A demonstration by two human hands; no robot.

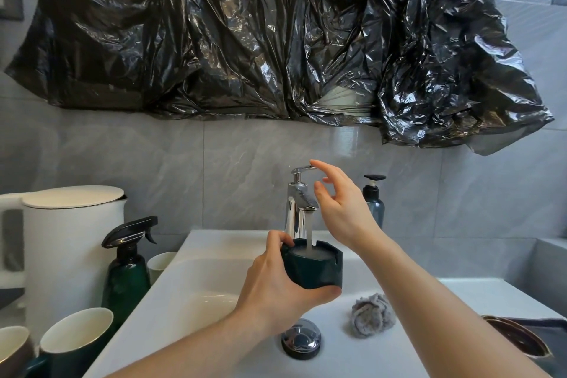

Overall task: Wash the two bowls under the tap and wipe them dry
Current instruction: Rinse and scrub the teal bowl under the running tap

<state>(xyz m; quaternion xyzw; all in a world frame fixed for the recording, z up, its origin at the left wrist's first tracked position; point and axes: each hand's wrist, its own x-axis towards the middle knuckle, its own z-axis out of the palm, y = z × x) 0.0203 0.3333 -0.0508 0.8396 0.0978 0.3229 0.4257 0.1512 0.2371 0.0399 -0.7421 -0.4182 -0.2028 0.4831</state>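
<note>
My left hand (276, 285) grips a small dark green bowl (313, 267) from its left side and holds it over the white sink (184, 285). Water runs from the chrome tap (299, 202) into the bowl, which is full. My right hand (337, 209) is raised beside the tap with fingers relaxed, and one fingertip touches the end of the tap lever (303, 169). A second, brown bowl (518, 337) lies at the right edge, partly cut off. A crumpled grey cloth (372, 314) rests on the sink's right side.
A chrome drain plug (301, 338) sits in the basin. On the left stand a white kettle (67, 242), a dark green spray bottle (127, 270) and several cups (76, 337). A pump bottle (374, 199) stands behind the tap. Black plastic sheeting (276, 34) hangs above.
</note>
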